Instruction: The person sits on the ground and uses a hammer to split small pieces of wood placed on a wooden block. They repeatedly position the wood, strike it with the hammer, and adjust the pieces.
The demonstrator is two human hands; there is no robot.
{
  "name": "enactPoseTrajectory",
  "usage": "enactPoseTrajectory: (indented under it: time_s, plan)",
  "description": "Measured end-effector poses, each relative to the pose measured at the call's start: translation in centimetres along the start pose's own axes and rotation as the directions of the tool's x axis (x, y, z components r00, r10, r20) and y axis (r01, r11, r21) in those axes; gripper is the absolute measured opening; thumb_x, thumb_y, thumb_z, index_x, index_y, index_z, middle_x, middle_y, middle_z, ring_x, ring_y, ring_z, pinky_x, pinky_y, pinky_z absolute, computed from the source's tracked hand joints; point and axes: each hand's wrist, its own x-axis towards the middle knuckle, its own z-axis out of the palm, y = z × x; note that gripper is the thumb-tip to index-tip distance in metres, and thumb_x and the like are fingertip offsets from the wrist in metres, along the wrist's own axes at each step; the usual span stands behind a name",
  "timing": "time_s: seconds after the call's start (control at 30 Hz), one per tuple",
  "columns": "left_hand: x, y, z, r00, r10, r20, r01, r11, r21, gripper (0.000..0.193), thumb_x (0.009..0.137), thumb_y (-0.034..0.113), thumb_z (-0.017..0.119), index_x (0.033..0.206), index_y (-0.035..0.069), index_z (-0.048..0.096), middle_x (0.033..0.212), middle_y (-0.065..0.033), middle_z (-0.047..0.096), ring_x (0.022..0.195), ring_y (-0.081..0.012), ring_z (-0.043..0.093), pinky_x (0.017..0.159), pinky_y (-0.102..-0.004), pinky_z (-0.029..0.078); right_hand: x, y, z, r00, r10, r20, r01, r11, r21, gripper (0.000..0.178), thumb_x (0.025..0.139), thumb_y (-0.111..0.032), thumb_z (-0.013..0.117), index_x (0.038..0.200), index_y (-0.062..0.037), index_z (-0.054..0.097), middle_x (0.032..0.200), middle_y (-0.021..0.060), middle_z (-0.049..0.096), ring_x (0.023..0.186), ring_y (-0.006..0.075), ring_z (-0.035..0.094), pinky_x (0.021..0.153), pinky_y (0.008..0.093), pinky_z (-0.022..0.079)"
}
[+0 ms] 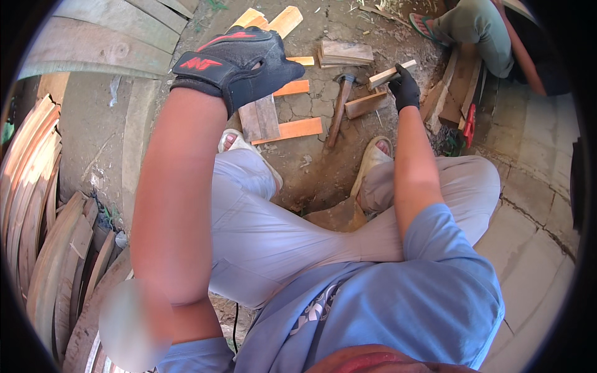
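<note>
Gripped narrow pale wooden strip (pixel 380 78) in black-gloved right hand (pixel 406 90); needed steadying near dirt ground's (pixel 323 168) right edge; couldn't tell black-and-red-gloved left hand's (pixel 255 71) grip.

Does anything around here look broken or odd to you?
Yes: the pale floor at the right looks damaged, cracked jaggedly across rather than whole. The hammer lying on the dirt and the wood piece in the right hand show no damage I can make out.

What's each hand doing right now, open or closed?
Left hand: cannot be told; its fingers are largely hidden behind the glove's back.
Right hand: closed, holding a small pale wood piece.
</note>
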Motion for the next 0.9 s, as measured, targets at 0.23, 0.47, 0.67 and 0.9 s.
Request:
enactPoseTrajectory:
  time_s: [0.23, 0.47, 0.67, 0.9]
  plan:
    - [-0.2, -0.1, -0.1, 0.999, -0.028, -0.018, 0.029, 0.999, 0.036, 0.056, 0.101, 0.057, 0.058, 0.12, 0.007, 0.075, 0.102, -0.0181, 0.075, 0.095, -0.0355, 0.074, 0.087, -0.0477, 0.057, -7.5, 2.1, 8.3, 0.87, -0.114, 0.479, 0.155, 0.987, -0.046, 0.057, 0.089, -0.036, 0.088, 0.126, 0.0045, 0.071, 0.109, 0.0129, 0.074, 0.097, 0.0215, 0.069, 0.087, 0.0377, 0.055]
    - [-1.0, -0.2, -0.6, 1.0, 0.003, -0.022, -0.002, 0.998, 0.059, 0.049, 0.098, 0.052, 0.061, 0.109, 0.009, 0.081, 0.096, -0.0175, 0.077, 0.088, -0.0337, 0.076, 0.083, -0.0462, 0.06, -15.9, 13.9, 16.2, 0.725, 0.139, 0.674, 0.02, 0.975, -0.222, 0.033, 0.094, -0.017, 0.08, 0.121, 0.0005, 0.072, 0.109, 0.0104, 0.077, 0.094, 0.0194, 0.073, 0.084, 0.0347, 0.058]
    - [-0.6, -0.7, -0.2, 0.998, -0.051, 0.021, 0.051, 0.998, 0.025, 0.053, 0.095, 0.056, 0.065, 0.11, 0.009, 0.082, 0.097, -0.0169, 0.078, 0.089, -0.0334, 0.076, 0.083, -0.0474, 0.06, -17.2, 18.4, 17.2, 0.763, 0.078, 0.642, 0.138, 0.95, -0.279, 0.033, 0.094, -0.014, 0.078, 0.122, 0.001, 0.072, 0.11, 0.0117, 0.078, 0.096, 0.0213, 0.073, 0.089, 0.0363, 0.057]
    - [-1.1, -1.4, -0.2, 0.997, -0.071, 0.021, 0.071, 0.997, 0.02, 0.052, 0.093, 0.056, 0.065, 0.107, 0.009, 0.082, 0.098, -0.0184, 0.078, 0.091, -0.034, 0.076, 0.084, -0.0475, 0.059, -16.9, 18.4, 18.1, 0.79, 0.047, 0.611, 0.162, 0.946, -0.282, 0.033, 0.093, -0.017, 0.08, 0.12, 0.001, 0.074, 0.11, 0.0107, 0.078, 0.095, 0.0196, 0.072, 0.088, 0.0359, 0.056]
